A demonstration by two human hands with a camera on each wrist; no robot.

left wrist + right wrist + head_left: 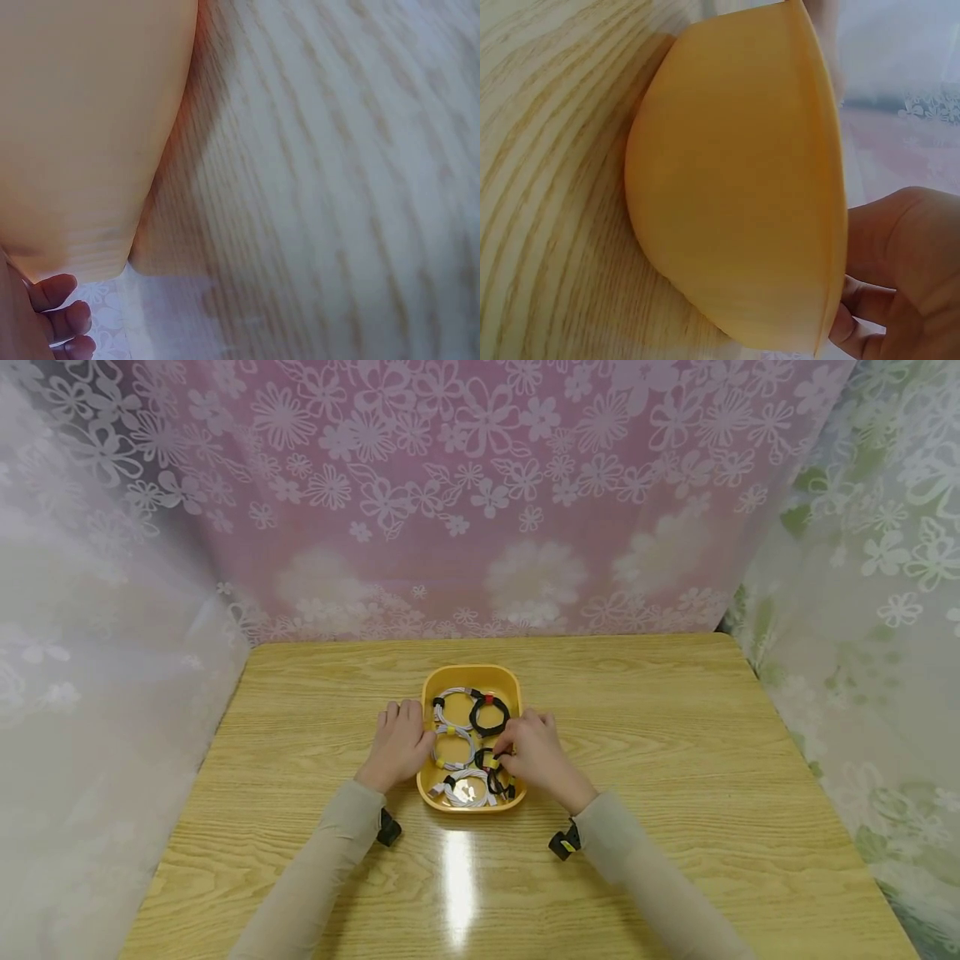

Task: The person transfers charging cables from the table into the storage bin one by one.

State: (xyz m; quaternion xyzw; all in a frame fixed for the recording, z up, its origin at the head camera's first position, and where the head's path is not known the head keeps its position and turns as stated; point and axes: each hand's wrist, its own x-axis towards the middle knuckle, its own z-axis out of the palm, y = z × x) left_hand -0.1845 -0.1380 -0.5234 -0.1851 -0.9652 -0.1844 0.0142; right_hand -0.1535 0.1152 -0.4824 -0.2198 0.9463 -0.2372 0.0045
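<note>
A yellow plastic bin [470,670] holds several coiled cables. My left hand [399,745] holds the bin's left rim, thumb at the edge and fingers along the outside; in the left wrist view its curled fingers [66,319] show beside the bin wall [82,135]. My right hand [538,750] reaches over the right rim and pinches a black cable with a yellow tie [491,762] inside. From the right wrist, the bin's side [735,180] hides that cable and the fingertips.
Also in the bin lie a black cable with a red tie [489,717], a white cable with a black tie [452,691], a grey-white cable with yellow ties [471,745] and another white cable [468,773]. The wooden table [300,843] has floral curtains [465,527] around it.
</note>
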